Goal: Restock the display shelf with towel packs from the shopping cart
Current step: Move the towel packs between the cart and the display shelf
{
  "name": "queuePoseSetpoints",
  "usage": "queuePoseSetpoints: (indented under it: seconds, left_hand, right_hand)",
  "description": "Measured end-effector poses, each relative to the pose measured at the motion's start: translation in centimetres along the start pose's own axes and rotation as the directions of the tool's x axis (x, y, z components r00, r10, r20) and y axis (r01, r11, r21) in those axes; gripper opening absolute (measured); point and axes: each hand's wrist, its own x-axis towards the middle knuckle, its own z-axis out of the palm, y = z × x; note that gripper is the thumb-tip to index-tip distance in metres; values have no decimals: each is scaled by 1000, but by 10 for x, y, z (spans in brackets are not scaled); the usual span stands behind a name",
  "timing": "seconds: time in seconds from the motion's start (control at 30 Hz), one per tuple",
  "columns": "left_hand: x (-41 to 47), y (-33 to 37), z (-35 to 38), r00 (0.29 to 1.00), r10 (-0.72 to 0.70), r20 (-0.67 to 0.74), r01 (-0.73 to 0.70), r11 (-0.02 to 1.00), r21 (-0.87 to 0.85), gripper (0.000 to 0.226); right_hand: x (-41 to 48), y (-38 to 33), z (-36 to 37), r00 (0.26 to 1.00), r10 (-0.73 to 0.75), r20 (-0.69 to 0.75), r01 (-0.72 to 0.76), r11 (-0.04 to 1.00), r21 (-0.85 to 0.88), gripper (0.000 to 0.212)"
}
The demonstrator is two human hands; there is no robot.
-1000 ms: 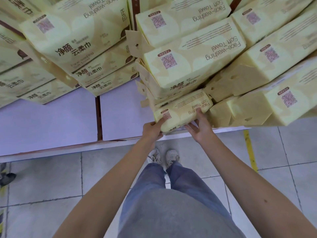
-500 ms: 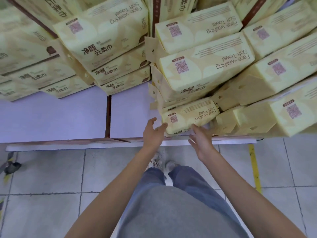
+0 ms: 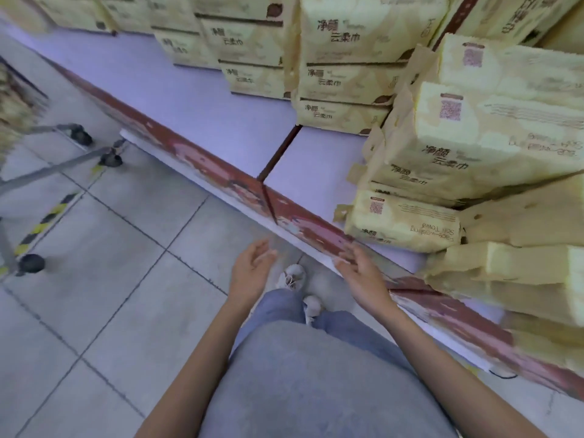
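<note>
Head view showed your left hand (image 3: 252,270) and right hand (image 3: 363,277) empty, fingers loosely spread, just before the shelf (image 3: 218,121). The pack (image 3: 404,221) lay on the shelf, near its front edge.

Bare shelf (image 3: 202,99) left of towel packs (image 3: 401,222); cart (image 3: 63,153) far left.

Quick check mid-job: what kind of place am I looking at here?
Most likely a shop aisle: a low display shelf stacked with identical yellow towel packs, and a wheeled cart standing on the tiled floor beside it.
</note>
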Motion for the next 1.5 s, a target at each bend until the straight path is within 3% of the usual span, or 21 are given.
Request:
queuePoseSetpoints:
  seconds: [0.23,0.43,0.63,0.77,0.9,1.13,1.5]
  left_hand:
    - [-60,-64,-36,955,-208,-212,158,960,-229,38]
    - [-102,-104,-73,836,-434,-335,244,842,-482,45]
    - [-108,-136,-114,722,-584,-371,215,699,-682,50]
    - [-82,-147,-168,690,-604,-398,166,668,-726,46]
    - [-50,-145,-239,705,-561,-433,134,705,-696,45]
    - [15,-131,-354,750,-468,-467,83,768,-636,45]
    - [117,-119,-496,706,-528,-473,24,685,-728,42]
  right_hand:
    - [-5,-11,49,939,-36,343,136,952,-273,50]
    - [-1,-48,110,832,-46,553,293,883,-368,51]
    - [10,-92,195,733,-40,679,407,826,-390,49]
    - [24,-127,262,689,-43,723,472,784,-403,47]
    - [36,-165,318,672,-46,739,503,762,-409,45]
    - [66,-210,370,716,-24,697,444,787,-428,40]
    - [145,-313,514,663,-29,748,508,751,-421,37]
